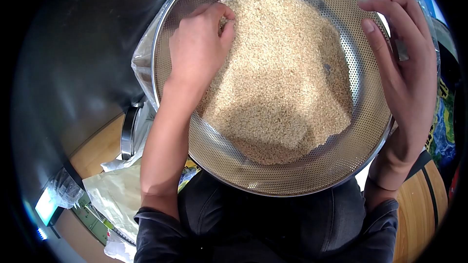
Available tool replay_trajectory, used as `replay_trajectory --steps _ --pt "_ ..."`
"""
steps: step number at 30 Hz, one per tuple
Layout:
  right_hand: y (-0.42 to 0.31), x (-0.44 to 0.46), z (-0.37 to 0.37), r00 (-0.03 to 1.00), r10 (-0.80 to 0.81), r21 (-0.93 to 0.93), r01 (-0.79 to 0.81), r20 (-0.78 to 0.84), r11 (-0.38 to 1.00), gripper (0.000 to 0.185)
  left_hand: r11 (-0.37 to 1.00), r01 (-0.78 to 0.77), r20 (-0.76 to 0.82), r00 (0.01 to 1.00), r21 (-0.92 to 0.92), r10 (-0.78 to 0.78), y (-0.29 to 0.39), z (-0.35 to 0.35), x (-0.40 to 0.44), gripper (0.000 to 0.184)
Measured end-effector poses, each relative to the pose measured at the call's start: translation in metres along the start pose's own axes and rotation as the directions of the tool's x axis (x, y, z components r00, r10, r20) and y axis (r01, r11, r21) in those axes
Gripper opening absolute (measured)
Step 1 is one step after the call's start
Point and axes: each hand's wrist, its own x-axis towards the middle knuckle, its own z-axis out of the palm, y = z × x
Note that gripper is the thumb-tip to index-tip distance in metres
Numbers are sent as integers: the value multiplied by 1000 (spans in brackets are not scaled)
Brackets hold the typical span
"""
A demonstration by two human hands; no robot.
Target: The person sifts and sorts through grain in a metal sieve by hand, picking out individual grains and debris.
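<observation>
A wide metal sieve (214, 163) with a perforated wall rests over my lap. Inside it lies a heap of small pale tan grains (278, 63), resembling brown rice, with a few darker spots on its right slope. My left hand (202, 39) is at the heap's upper left edge. Its thumb and forefinger are pinched together; whatever sits between them is too small to make out. On the far right, my right hand (407, 53) hovers around the sieve's rim, thumb and fingers apart and nothing visible in them.
Clear plastic sheeting (144, 68) spreads beneath the sieve. To the lower left are a tan paper sheet (117, 190), a round metal-edged object (128, 131) and a bright screen (46, 207). A colourful printed bag (442, 122) is at the right, above wooden flooring (414, 214).
</observation>
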Motion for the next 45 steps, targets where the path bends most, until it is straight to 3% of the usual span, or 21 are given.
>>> replay_trajectory --steps 16,19,20,21,22,23,24,25,27,30,32,34,37,39,41,45 --pt "-1 0 1 1000 -13 -7 13 -14 1000 21 997 22 22 999 69 -23 1 4 1 16" --pt "-2 0 -1 1000 2 14 -2 2 1000 20 999 29 19 999 27 -29 -2 0 0 15" --pt "-3 0 -1 1000 13 24 -13 8 1000 20 973 148 68 988 -178 -137 -6 -4 0 15" --pt "-5 1 1 999 -18 36 19 -28 999 19 892 266 137 963 -365 -231 -8 -7 0 15" --pt "-6 2 1 998 -32 45 34 -56 998 18 694 356 235 934 -625 -267 -8 -12 -3 13" --pt "-7 3 1 996 -45 53 50 -83 997 18 706 348 229 938 -617 -262 -7 -20 -4 13" --pt "-8 4 -2 1000 -14 34 14 -22 999 17 379 490 418 871 -785 -259 -4 -28 -6 10" --pt "-8 4 -3 1000 3 28 -3 1 1000 17 1 594 585 791 -804 -180 -2 -36 -7 8" --pt "-7 5 -4 1000 10 28 -11 29 1000 16 -186 633 650 758 -752 -51 1 -43 -11 10" --pt "-10 6 -1 999 -35 12 36 -29 999 17 -215 647 650 757 -731 67 5 -45 -16 10" --pt "-18 7 -3 994 -69 -17 68 -80 998 18 -315 663 658 740 -679 139 13 -47 -17 8" --pt "-32 12 -6 976 -183 102 195 -113 975 24 -315 682 661 726 -660 189 23 -46 -19 8" --pt "-46 12 -7 978 -196 356 210 -75 911 27 -329 713 668 698 -619 256 42 -46 -24 10" --pt "-52 12 -6 988 -152 367 150 -24 918 26 -240 765 724 643 -598 248 52 -47 -26 14" --pt "-49 8 -4 993 -112 382 95 23 919 25 -276 777 731 628 -566 268 57 -45 -28 19" --pt "-40 5 1 965 -253 442 258 -70 859 25 -343 776 722 624 -530 298 64 -43 -32 24"
